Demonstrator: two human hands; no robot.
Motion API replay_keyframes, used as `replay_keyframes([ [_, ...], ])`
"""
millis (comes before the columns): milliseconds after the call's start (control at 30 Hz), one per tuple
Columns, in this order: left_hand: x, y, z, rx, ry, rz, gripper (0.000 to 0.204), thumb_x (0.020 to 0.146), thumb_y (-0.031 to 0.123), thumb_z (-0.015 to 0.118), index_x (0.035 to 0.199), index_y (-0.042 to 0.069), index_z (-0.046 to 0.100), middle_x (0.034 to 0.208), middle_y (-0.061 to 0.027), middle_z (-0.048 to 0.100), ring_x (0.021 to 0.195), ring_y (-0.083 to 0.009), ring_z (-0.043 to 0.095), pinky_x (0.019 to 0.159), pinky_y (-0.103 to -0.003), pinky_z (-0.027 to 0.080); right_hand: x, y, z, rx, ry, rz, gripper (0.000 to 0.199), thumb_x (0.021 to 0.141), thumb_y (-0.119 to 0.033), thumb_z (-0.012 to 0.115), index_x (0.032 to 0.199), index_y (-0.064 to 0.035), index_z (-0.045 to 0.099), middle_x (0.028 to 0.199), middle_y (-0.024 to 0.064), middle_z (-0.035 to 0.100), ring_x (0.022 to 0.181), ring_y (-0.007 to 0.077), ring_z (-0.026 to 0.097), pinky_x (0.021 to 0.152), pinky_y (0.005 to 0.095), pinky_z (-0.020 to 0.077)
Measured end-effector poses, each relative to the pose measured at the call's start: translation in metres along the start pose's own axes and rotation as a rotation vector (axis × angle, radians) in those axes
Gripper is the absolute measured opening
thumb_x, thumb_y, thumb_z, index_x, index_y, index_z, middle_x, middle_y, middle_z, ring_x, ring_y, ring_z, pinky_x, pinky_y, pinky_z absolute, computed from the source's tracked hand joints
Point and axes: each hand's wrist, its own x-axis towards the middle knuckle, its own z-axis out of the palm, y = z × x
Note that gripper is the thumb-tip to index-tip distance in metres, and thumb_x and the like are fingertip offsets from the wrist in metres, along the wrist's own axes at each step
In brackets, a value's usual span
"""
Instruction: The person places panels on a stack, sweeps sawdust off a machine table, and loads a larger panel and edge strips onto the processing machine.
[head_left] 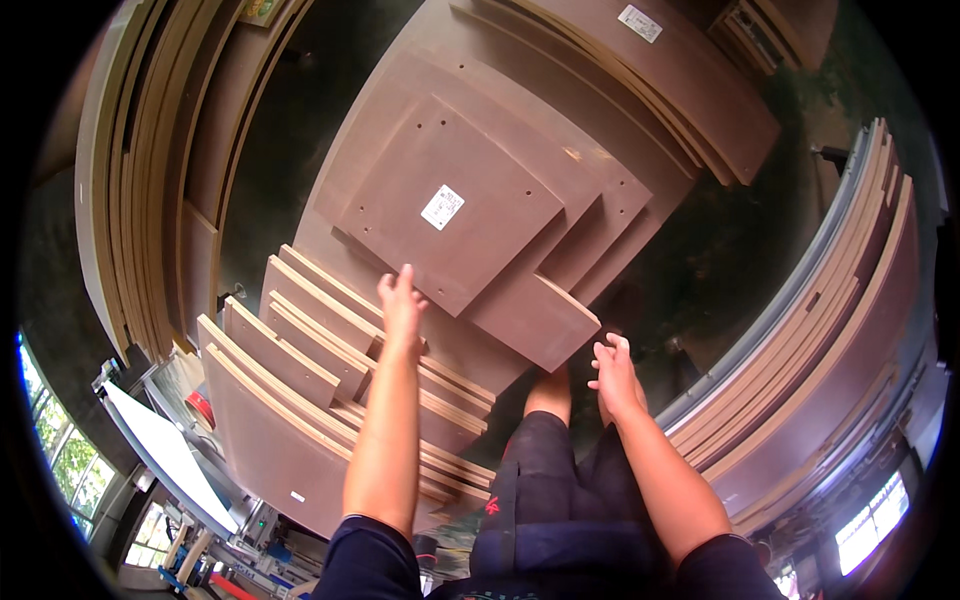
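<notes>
Stacked brown boards (470, 215) cover the workshop floor. Left hand (402, 305) reaches open, fingers apparently touching the narrow strips (310, 340); right hand (614, 372) hangs loosely open, holding nothing.

Person: dark navy short sleeves, dark shorts with a small red mark; bare forearms, left hand (402, 300), right hand (613, 372) ungloved.

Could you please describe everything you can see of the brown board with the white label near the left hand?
The square brown board looks like smooth fibreboard, with small drilled holes near its edges and a white label at its centre. It lies flat on top of a stepped stack of larger brown boards. The left hand reaches just short of its near edge.
</notes>
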Motion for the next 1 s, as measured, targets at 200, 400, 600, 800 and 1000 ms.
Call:
replay_keyframes([
  [200, -0.017, -0.014, 0.028, -0.172, 0.0, 0.007, 0.082, 0.082, 0.042, 0.056, 0.14, 0.002, 0.015, 0.14, -0.0198, 0.026, 0.127, -0.0295, 0.029, 0.102, -0.041, 0.027, -0.023, 0.02, -0.01, 0.007, -0.047, 0.063, 0.045, 0.089, -0.029, 0.05, 0.126, -0.0072, 0.036, 0.111, 0.0102, 0.047, 0.085, 0.0148, 0.053, 0.05, 0.0245, 0.0516],
  [400, -0.028, -0.026, 0.014, 0.032, 0.059, 0.032, 0.065, 0.081, 0.042, 0.057, 0.128, 0.001, 0.038, 0.128, -0.0164, 0.044, 0.122, -0.0253, 0.037, 0.1, -0.037, 0.029, -0.056, 0.049, -0.029, -0.069, -0.098, 0.033, 0.044, 0.089, -0.029, 0.049, 0.126, -0.0061, 0.038, 0.107, 0.0094, 0.049, 0.075, 0.0146, 0.056, 0.049, 0.024, 0.051],
  [600, -0.147, -0.033, 0.072, 0.23, -0.034, 0.473, 0.063, 0.085, 0.03, 0.058, 0.13, -0.006, 0.033, 0.127, -0.0242, 0.04, 0.117, -0.0333, 0.043, 0.099, -0.039, 0.034, -0.074, 0.062, -0.051, -0.054, -0.197, -0.026, 0.047, 0.09, -0.036, 0.047, 0.125, -0.0057, 0.04, 0.1, 0.0059, 0.052, 0.075, 0.0131, 0.055, 0.05, 0.0236, 0.0489],
  [800, -0.313, -0.086, 0.078, 0.292, -0.39, 0.952, 0.056, 0.09, 0.036, 0.041, 0.135, 0.003, 0.034, 0.139, -0.0156, 0.036, 0.131, -0.0329, 0.028, 0.108, -0.048, 0.012, -0.156, -0.049, -0.05, 0.784, -0.749, 0.272, 0.06, 0.091, -0.053, 0.031, 0.117, -0.0005, 0.045, 0.123, 0.0158, 0.048, 0.108, 0.0333, 0.05, 0.096, 0.0426, 0.0374],
  [1000, -0.314, -0.129, 0.052, -0.101, -0.303, 0.187, 0.072, 0.09, 0.059, 0.025, 0.136, 0.004, 0.031, 0.137, -0.0191, 0.036, 0.113, -0.0271, 0.05, 0.096, -0.036, 0.038, -0.293, -0.13, -0.08, 0.142, -0.573, -0.809, 0.047, 0.093, -0.032, 0.04, 0.133, -0.0067, 0.039, 0.137, 0.0087, 0.038, 0.126, 0.0241, 0.035, 0.101, 0.0396, 0.028],
])
